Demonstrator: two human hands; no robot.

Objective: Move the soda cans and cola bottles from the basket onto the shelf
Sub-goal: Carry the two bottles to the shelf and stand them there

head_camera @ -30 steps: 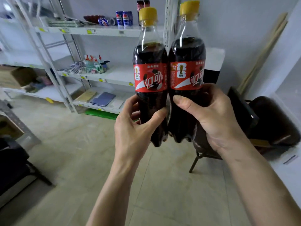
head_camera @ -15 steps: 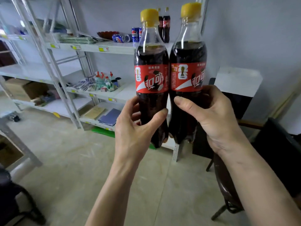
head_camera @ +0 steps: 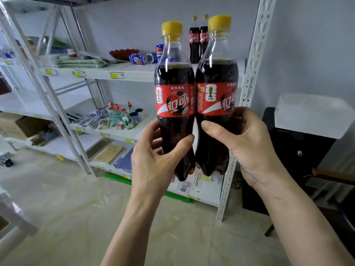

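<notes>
The left hand held one cola bottle low down, thumb in front and fingers curled round the back. Just to its right, the right hand held a second bottle the same way. Both bottles stood up straight and touched side by side. Up past the hands was the shelf, with soda cans and two small-looking bottles already on it. The basket was not in view. To do this step well, the hands should probably lift the bottles above the shelf edge, keep them straight, and set them on a bare spot beside the others, not on the cans.
</notes>
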